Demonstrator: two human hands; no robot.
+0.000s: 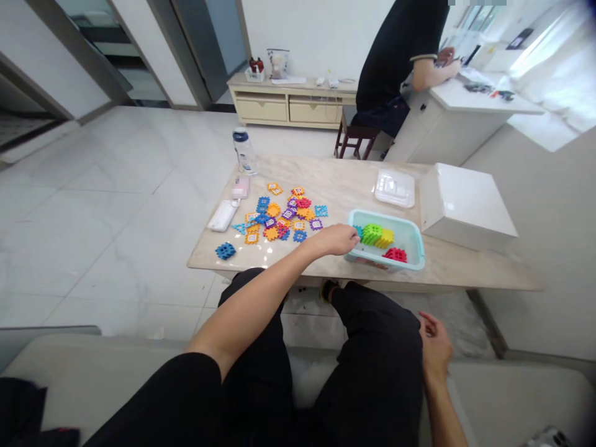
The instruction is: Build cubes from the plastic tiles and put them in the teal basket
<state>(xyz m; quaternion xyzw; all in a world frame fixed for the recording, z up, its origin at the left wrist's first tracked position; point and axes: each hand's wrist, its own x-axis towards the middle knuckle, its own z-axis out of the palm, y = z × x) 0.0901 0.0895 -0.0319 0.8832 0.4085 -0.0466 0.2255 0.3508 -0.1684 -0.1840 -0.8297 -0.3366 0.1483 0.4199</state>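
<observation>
My left hand [342, 239] reaches over the left rim of a pale turquoise plastic bin [419, 248], its fingers closed on a blue interlocking tile [357, 232]. Next to that tile, green tiles [372, 234] and yellow tiles [386, 238] stand in a row inside the bin. Red tiles [395, 254] sit near its front wall. A loose spread of orange, purple, blue and red tiles [287, 214] covers the table to the left. Near the front left edge lies a blue stack of tiles [226, 250]. My right hand [435, 347] rests beside my right knee, fingers loosely apart, holding nothing.
On the table's left stand a water bottle [244, 151], a pink packet [241, 187] and a white case [223, 215]. A clear lid [395, 187] and a white box [465, 205] are at the right. Another person [395, 62] sits at a white desk [484, 102] behind.
</observation>
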